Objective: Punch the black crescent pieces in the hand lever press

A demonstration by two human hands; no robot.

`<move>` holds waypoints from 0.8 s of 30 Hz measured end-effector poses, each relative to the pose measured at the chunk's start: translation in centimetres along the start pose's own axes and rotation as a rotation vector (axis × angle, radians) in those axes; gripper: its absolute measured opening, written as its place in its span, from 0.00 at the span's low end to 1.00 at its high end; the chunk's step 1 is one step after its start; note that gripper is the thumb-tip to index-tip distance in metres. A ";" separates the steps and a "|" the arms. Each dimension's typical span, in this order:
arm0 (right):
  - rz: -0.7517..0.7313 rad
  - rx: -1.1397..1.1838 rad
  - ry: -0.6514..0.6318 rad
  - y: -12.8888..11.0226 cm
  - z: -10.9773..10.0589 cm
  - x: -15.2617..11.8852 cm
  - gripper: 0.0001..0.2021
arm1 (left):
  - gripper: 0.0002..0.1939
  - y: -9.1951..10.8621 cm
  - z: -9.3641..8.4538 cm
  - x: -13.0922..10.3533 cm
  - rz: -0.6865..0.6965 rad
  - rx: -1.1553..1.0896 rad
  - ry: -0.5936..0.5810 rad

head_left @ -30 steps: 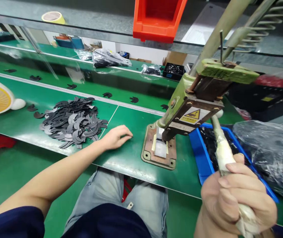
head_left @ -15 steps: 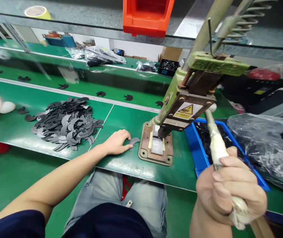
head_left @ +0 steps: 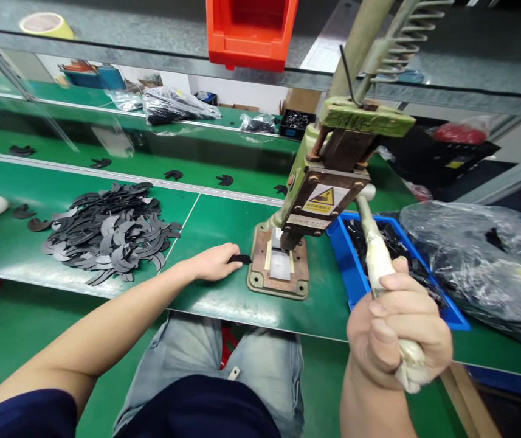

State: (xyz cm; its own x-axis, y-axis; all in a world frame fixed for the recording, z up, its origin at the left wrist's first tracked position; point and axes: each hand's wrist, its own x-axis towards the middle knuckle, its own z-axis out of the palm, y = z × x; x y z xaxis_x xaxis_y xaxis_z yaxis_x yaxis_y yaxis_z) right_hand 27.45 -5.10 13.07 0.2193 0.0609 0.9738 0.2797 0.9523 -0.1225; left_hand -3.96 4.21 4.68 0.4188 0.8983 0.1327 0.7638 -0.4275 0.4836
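Observation:
My left hand (head_left: 217, 261) is closed on a small black curved piece (head_left: 241, 259), just left of the base plate (head_left: 255, 281) of a green hand press (head_left: 303, 158). The piece's outer end reaches the plate's left edge; the rest is hidden by my fingers. On the plate a pale translucent block (head_left: 281, 265) sits below the press's dark ram (head_left: 293, 237). My right hand (head_left: 401, 322) is wrapped round the tape-covered press lever (head_left: 379, 255), to the right of the press. A heap of dark curved pieces (head_left: 114, 231) lies on the green table left of my left arm.
A blue bin (head_left: 345, 267) holding black parts stands right of the press, beside a clear plastic bag (head_left: 479, 261). Several black pieces lie along the green strip behind the table edge, one being a curved part (head_left: 224, 180). An orange bin (head_left: 251, 36) is on the shelf above.
The whole view has shifted slightly. The piece in my left hand was grey side up and now shows black, nearer the base plate. My right hand stays on the lever.

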 end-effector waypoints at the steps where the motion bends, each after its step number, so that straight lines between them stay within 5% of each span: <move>1: 0.010 -0.007 -0.013 -0.1 -0.1 0.0 0.16 | 0.14 0.1 0.0 0.1 -0.004 -0.039 0.032; 6: 0.017 -0.015 -0.037 -0.4 -0.2 -0.1 0.15 | 0.23 0.9 -0.2 1.1 -0.046 -0.407 0.207; 11: 0.052 -0.027 -0.059 -0.6 -0.4 -0.1 0.15 | 0.22 3.8 -0.2 3.1 -0.115 -0.694 0.100; 17: 0.062 -0.015 -0.102 -0.7 -0.9 -0.2 0.14 | 0.21 7.1 -0.2 5.8 -0.153 -0.700 0.015; 24: 0.080 -0.015 -0.093 -0.7 -0.8 -0.3 0.15 | 0.21 7.4 0.1 7.6 -0.134 -0.677 -0.053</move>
State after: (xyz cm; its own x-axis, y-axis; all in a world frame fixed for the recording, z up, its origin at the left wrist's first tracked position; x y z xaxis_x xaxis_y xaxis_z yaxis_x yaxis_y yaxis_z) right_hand 27.94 -6.07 12.74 0.1545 0.1647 0.9742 0.2788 0.9387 -0.2029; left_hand 4.88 7.85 9.16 0.3789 0.9254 0.0003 0.3433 -0.1408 0.9286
